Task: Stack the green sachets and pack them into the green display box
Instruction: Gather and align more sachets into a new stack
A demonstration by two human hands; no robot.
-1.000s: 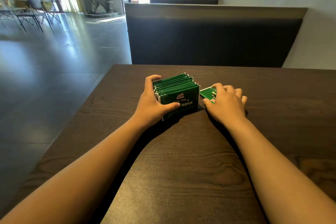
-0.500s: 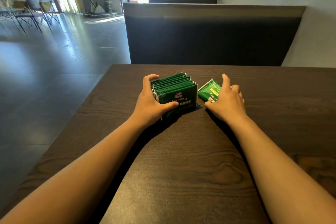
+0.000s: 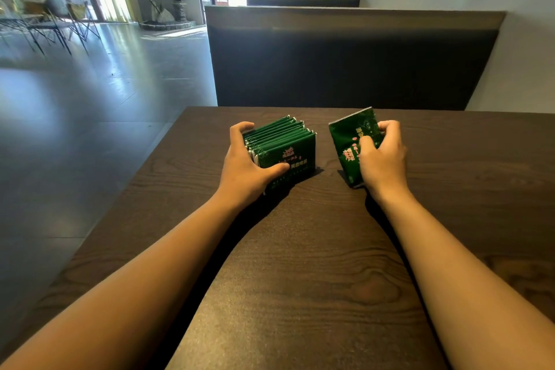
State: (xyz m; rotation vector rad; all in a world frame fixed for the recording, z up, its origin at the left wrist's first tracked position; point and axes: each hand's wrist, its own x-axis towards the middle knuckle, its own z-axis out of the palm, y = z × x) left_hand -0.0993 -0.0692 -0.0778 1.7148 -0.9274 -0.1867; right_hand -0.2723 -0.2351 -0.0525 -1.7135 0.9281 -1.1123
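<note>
Our left hand [image 3: 246, 165] curls round the left end of the sachet stack [image 3: 282, 149], thumb on the near face, fingers on the far side; the stack stands on edge mid-table [image 3: 300, 264]. Just right of it, w/ a gap between, our right hand [image 3: 381, 156] pinches a single green sachet [image 3: 351, 141], tilted up, near corner at the tabletop. Bench back [image 3: 345, 69] beyond the far edge.

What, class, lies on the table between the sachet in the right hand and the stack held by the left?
Nothing visible. Only bare table separates the sachet in the right hand from the stack that the left hand holds. No display box can be seen here.
</note>
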